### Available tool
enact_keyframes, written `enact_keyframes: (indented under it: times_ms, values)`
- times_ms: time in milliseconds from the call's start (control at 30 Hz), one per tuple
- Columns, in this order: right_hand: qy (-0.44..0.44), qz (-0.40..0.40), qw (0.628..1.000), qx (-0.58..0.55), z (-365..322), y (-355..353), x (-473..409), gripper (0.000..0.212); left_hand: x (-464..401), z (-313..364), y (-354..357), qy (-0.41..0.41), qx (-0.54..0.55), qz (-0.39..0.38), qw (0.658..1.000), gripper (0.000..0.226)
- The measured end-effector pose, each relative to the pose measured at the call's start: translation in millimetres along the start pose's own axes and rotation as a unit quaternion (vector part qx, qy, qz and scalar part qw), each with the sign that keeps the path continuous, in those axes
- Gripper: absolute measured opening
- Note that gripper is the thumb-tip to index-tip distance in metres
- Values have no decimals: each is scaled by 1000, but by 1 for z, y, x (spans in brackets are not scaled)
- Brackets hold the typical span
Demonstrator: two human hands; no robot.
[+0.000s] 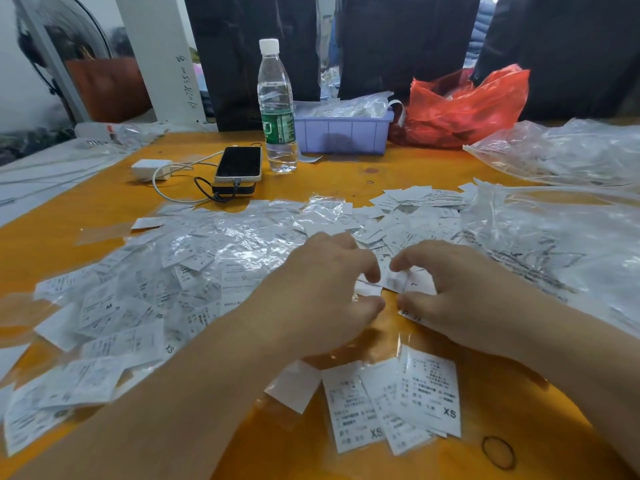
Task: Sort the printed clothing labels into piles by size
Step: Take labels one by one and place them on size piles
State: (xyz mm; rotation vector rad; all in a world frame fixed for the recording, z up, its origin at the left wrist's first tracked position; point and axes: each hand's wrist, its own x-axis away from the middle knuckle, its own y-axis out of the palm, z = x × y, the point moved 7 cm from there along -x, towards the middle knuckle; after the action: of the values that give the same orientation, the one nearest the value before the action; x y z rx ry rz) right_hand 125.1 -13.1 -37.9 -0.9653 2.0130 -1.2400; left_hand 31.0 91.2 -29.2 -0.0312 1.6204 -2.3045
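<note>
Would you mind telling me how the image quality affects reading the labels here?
Head view: wide-angle bending curves the table edges; glare off the clear sleeves whitens much of the loose label heap; the near XS labels read sharply; labels between the left hand and right hand are mostly hidden.

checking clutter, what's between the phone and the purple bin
In the head view, a clear water bottle stands between the phone and the purple bin.

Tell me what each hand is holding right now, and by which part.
Both hands work on small white labels between them: the left hand pinches one label at its near edge; the right hand pinches another at its left edge.
</note>
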Motion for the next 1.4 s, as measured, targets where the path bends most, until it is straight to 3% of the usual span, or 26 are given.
enact_keyframes:
  times_ms: [333,433,533,600,767,900,967,1067,1167,1267,1400]
  values:
    - [-49,80,995,-35,-5,-10,-2,38,-2,-7,-2,-3,40,18,999,29]
    - [-100,105,986,-76,-13,-17,3,32,-1,-5,-4,-3,82,43,996,31]
    - [-135,118,971,-161,-22,-21,8,23,0,-1,-7,7,155,51,987,7]
    - [-134,126,957,-223,-24,-23,9,18,1,0,-10,6,211,52,976,14]
    - [-78,118,939,-313,-17,-27,7,35,-2,-9,-18,-32,352,69,933,11]
    - [-49,49,885,-460,-13,-19,2,53,-1,-22,-25,-87,418,115,897,15]
    - [-44,24,841,-539,-14,-17,1,64,0,-22,-29,-82,402,134,902,16]
    - [-59,7,787,-614,-20,-17,3,76,4,-12,-34,-50,277,161,946,4]
    - [-82,19,807,-584,-24,-18,6,77,7,-6,-36,-37,185,207,960,17]
    - [-95,47,830,-548,-26,-18,8,71,8,-5,-40,-27,190,227,955,25]
    - [-89,88,837,-533,-27,-21,12,82,8,-9,-38,-39,210,198,957,55]
